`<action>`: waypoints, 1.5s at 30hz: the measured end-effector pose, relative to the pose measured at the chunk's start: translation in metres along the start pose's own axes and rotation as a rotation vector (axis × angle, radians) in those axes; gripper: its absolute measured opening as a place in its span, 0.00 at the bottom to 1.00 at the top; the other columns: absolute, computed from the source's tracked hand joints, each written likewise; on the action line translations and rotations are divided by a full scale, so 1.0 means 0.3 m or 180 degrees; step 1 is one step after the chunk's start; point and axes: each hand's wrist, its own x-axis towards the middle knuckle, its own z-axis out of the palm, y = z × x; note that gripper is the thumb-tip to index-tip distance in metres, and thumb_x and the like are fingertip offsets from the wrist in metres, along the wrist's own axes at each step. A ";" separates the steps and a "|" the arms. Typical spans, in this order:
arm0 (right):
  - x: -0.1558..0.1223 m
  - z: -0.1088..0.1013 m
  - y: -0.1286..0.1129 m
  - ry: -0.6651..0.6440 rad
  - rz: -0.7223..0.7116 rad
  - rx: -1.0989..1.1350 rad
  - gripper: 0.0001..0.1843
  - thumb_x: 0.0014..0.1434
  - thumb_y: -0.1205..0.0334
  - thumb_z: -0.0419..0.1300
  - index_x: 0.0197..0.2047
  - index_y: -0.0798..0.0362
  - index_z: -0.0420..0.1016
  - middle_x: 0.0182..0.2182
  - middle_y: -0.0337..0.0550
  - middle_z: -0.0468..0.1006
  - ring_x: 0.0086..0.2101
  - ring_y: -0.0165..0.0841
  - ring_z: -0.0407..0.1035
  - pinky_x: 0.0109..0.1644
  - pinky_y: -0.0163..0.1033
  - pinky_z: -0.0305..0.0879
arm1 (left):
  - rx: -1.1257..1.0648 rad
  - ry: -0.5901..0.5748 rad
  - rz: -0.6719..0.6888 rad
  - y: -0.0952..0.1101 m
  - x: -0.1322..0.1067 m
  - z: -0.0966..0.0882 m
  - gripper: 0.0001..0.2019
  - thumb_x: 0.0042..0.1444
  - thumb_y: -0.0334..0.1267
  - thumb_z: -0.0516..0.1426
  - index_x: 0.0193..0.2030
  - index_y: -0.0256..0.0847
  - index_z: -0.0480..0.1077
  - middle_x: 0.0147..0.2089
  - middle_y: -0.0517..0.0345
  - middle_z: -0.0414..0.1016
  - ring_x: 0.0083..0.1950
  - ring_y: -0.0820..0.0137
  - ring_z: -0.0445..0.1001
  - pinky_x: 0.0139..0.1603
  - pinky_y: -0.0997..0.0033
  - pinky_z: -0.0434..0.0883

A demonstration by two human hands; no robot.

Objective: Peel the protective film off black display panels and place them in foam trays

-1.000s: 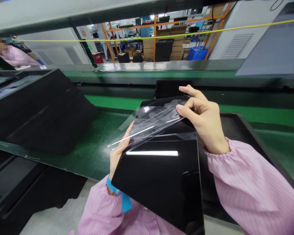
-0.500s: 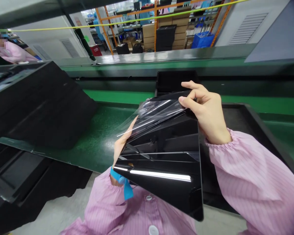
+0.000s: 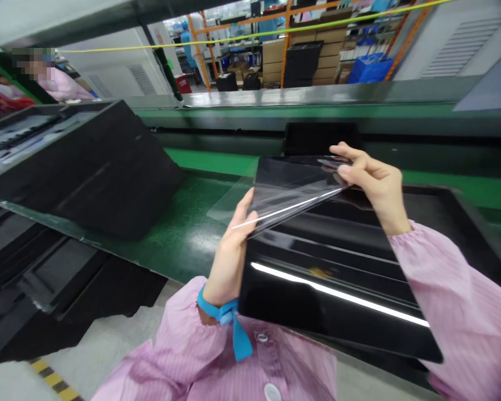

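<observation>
A glossy black panel [image 3: 334,278] is held tilted over the bench edge, close to my chest. My left hand [image 3: 229,256] grips its left edge; a blue strap circles that wrist. A clear protective film [image 3: 275,195] lies partly lifted off the panel's far end. My right hand [image 3: 369,181] pinches the film's far right corner between thumb and fingers, above the panel. The film's loose left part hangs out over the green belt.
A green conveyor belt [image 3: 183,223] runs under my hands. A black tray [image 3: 463,223] lies beneath the panel at right. A stack of black trays [image 3: 87,161] stands tilted at left. A small black box [image 3: 317,136] sits behind. Another person in pink [image 3: 58,83] works far left.
The panel has swung flatter and to the right. The film now sits lower on it, still pinched by my right hand. My left hand slid up the left edge.
</observation>
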 end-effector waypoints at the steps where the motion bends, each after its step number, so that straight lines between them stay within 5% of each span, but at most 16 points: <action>1: 0.005 -0.009 0.012 -0.0023 -0.0075 0.0096 0.17 0.52 0.63 0.65 0.17 0.53 0.64 0.45 0.44 0.74 0.55 0.47 0.60 0.62 0.54 0.51 | -0.0078 -0.0039 0.0079 0.009 -0.013 0.016 0.23 0.58 0.32 0.51 0.62 0.41 0.60 0.65 0.64 0.61 0.68 0.67 0.51 0.68 0.69 0.49; 9: 0.028 -0.019 0.016 0.0007 -0.0266 0.0149 0.19 0.50 0.56 0.68 0.15 0.50 0.66 0.43 0.40 0.74 0.53 0.42 0.63 0.62 0.43 0.55 | -0.0710 -0.0534 -0.0050 0.029 -0.038 0.048 0.28 0.58 0.28 0.51 0.65 0.44 0.52 0.58 0.64 0.71 0.63 0.64 0.63 0.66 0.62 0.56; 23: 0.015 -0.015 0.017 -0.0036 -0.0316 0.0105 0.14 0.53 0.65 0.60 0.18 0.51 0.64 0.44 0.35 0.74 0.53 0.39 0.62 0.64 0.47 0.51 | -0.0824 -0.0574 -0.0155 0.035 -0.034 0.047 0.28 0.59 0.27 0.51 0.65 0.42 0.51 0.64 0.62 0.62 0.66 0.63 0.58 0.65 0.64 0.56; 32: 0.015 -0.023 0.011 -0.0037 -0.0241 -0.0052 0.14 0.52 0.62 0.62 0.19 0.51 0.63 0.45 0.33 0.74 0.53 0.35 0.62 0.63 0.45 0.53 | -0.0857 -0.0622 -0.0177 0.033 -0.029 0.051 0.27 0.61 0.29 0.50 0.65 0.41 0.49 0.65 0.60 0.61 0.66 0.65 0.58 0.67 0.64 0.52; 39: 0.014 -0.025 -0.033 -0.0072 0.0085 -0.0242 0.19 0.52 0.50 0.64 0.18 0.48 0.63 0.44 0.25 0.73 0.55 0.32 0.60 0.64 0.42 0.51 | -0.0666 -0.0578 0.0205 -0.007 -0.004 0.021 0.24 0.54 0.30 0.56 0.58 0.47 0.63 0.66 0.67 0.59 0.67 0.60 0.53 0.66 0.61 0.53; 45: 0.015 -0.003 -0.029 -0.0042 -0.0022 -0.0221 0.17 0.54 0.54 0.62 0.19 0.48 0.64 0.43 0.24 0.73 0.53 0.32 0.62 0.63 0.42 0.52 | -0.0610 -0.0560 0.0126 -0.015 0.001 0.006 0.24 0.54 0.30 0.56 0.58 0.50 0.64 0.66 0.70 0.57 0.70 0.58 0.47 0.68 0.57 0.48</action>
